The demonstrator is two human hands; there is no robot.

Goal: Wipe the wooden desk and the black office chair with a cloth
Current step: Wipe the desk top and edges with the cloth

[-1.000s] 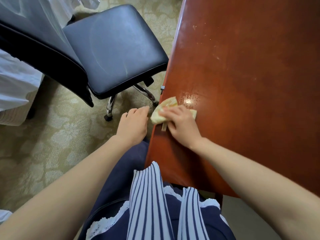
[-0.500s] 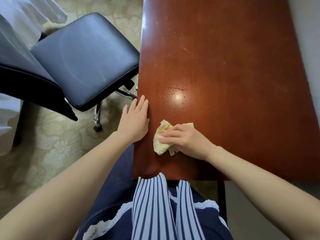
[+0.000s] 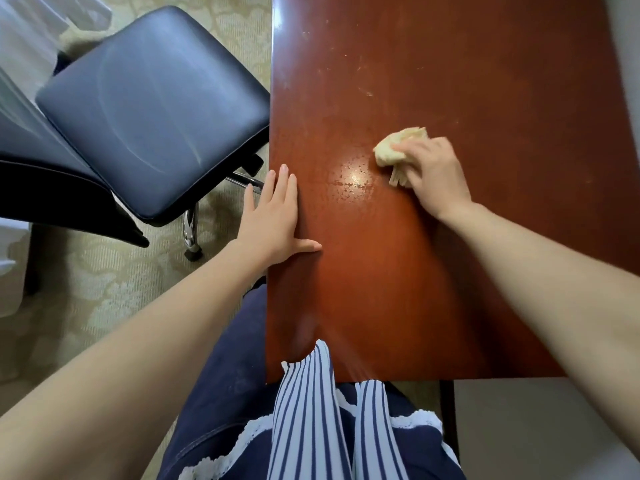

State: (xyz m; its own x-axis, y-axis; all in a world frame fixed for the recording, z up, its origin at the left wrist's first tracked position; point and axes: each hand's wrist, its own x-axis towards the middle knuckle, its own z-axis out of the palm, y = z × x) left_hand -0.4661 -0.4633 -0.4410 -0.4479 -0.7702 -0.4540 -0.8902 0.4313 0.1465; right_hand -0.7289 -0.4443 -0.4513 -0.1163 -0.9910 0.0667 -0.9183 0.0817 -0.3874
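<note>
While the right hand (image 3: 437,172) grips the bunched cloth (image 3: 397,147) beneath it, left hand (image 3: 273,216) spread flat on desk (image 3: 450,81) edge

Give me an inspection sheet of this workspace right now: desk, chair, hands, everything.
Surface: wooden desk, glossy, pale specks toward the far end, speckled shiny patch mid-desk.
Job's things: pale yellow cloth bunched on desk; black office chair left of desk, faint streaks on seat.
Clutter: nothing seen.
Hands: right hand grips cloth; left hand flat on desk's left edge, fingers straight.
Cables: nothing seen.
Surroundings: patterned carpet; white fabric at far left.
</note>
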